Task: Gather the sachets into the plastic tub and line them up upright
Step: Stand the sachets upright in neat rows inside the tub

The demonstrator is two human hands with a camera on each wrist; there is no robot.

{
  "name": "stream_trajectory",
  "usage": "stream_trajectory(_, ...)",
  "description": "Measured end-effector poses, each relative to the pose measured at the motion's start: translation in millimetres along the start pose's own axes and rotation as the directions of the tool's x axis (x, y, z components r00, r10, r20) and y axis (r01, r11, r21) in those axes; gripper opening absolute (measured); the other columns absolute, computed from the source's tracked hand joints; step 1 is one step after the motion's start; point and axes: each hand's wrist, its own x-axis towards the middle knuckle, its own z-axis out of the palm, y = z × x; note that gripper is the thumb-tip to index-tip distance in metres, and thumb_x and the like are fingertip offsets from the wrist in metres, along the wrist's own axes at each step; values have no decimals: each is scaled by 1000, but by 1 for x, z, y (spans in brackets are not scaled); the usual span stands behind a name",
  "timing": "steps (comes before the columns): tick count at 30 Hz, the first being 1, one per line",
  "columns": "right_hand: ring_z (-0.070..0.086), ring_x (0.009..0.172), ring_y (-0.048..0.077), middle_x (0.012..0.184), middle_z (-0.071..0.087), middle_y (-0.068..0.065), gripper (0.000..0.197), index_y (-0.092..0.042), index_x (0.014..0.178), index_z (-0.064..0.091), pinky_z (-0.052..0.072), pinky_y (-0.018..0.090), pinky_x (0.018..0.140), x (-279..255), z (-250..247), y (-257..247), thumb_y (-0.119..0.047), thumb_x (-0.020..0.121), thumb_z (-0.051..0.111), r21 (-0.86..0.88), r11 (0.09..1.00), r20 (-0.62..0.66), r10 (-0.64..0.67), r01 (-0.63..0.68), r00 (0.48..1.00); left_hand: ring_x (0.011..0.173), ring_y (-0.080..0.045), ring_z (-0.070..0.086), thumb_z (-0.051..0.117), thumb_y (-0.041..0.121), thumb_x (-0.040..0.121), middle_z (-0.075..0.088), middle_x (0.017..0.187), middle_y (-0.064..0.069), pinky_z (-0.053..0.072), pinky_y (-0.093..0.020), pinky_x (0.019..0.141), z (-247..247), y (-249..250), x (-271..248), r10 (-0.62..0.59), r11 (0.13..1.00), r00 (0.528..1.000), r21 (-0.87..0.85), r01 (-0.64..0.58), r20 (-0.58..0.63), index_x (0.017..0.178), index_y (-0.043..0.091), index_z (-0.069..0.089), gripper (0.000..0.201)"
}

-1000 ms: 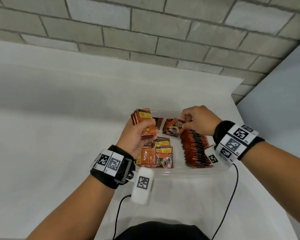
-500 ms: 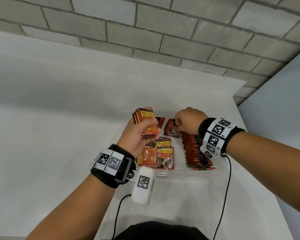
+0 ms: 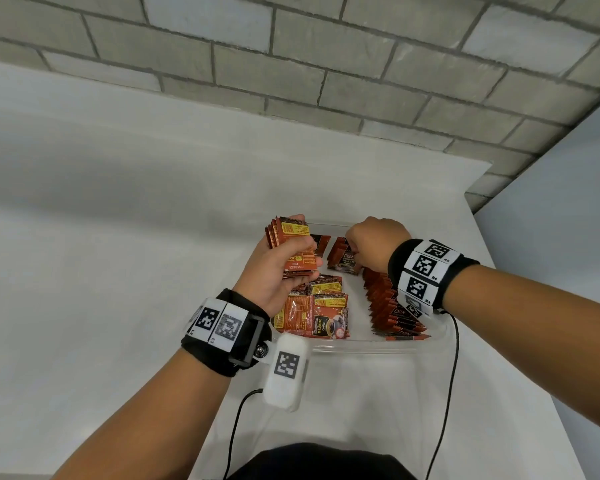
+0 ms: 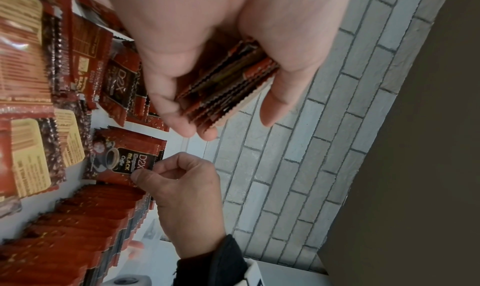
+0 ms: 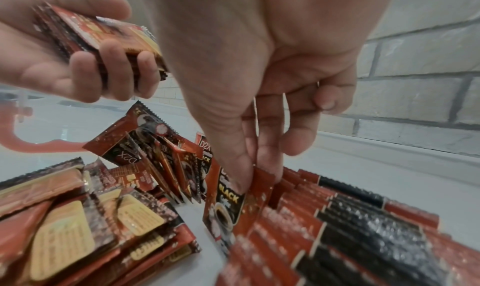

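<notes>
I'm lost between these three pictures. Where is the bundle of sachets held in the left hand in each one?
Head view: bundle of sachets, upper centre, above the plastic tub.
Left wrist view: bundle, upper centre, between fingers and thumb.
Right wrist view: bundle, top left.
Shared landmark: the upright row of sachets.

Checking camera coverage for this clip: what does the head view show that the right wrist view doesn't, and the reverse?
Only the head view shows the plastic tub's near rim, both wrist bands and the white table.

Only the right wrist view shows the right hand's thumb and fingertips pinching one sachet at the far end of the upright row.

Both show the left hand gripping a stack of sachets and the loose flat pile.
</notes>
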Motion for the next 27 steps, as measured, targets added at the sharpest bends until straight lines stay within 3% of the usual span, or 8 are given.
stream_trajectory(8,49,68,21,80,51,3,9,-9,95,61,22,25,48,-1,-5,2,-13,90,54,0,1000,-61,24,-24,998,76,-22,66,62,11,87,65,88,-7,55,-35,72,1,0,-1,2,1000,1000,24,-3,10,103,14,59,17)
stream_trajectory(10,50,70,22,82,53,4,10,-9,96,60,26,25,49,-2,-7,3,-16,90,56,20,999,-65,28,-26,998,76,-22,66,62,12,87,65,89,-8,55,-34,70,1,1,-1,1,1000,1000,19,-1,10,104,12,58,17)
stream_trajectory(14,52,77,23,98,61,8,20,-12,102,60,37,27,61,-7,-11,9,-28,90,58,104,994,-73,37,-30,997,75,-23,67,68,20,75,65,86,-9,56,-34,69,1,1,-1,2,1000,1000,-24,-2,13,110,11,56,38)
stream_trajectory(17,53,83,20,100,61,4,21,-17,99,60,38,27,65,-14,-17,17,-36,90,57,267,961,-98,98,-69,990,73,-25,68,61,20,85,67,81,-9,56,-37,71,0,2,0,-20,997,1000,-76,21,17,111,13,57,27)
stream_trajectory(19,55,87,19,98,62,2,18,-20,94,60,41,28,69,-22,-24,24,-37,90,57,443,895,-137,132,-58,982,76,-28,68,53,17,92,68,86,-12,56,-38,71,0,3,-1,-42,995,999,-90,43,18,117,13,57,25)
stream_trajectory(23,59,83,10,93,64,-6,19,-23,99,64,42,22,66,-50,-36,24,-39,89,62,772,633,-226,181,62,957,85,-32,69,51,4,91,68,103,-14,58,-43,74,4,3,-5,-39,999,994,-25,42,97,119,19,60,33)
stream_trajectory(25,58,79,3,95,63,-11,24,-27,107,62,42,20,68,-65,-38,13,-39,87,64,843,524,-210,116,120,971,89,-30,69,56,2,86,69,105,-13,57,-45,77,9,3,-8,-38,999,989,7,38,142,118,20,62,37)
stream_trajectory(27,58,72,-1,98,61,-12,35,-28,118,58,44,17,69,-77,-36,2,-36,85,67,864,477,-189,15,159,982,96,-29,67,61,5,79,68,109,-13,57,-45,78,14,2,-11,-51,999,981,24,48,185,120,19,61,43)
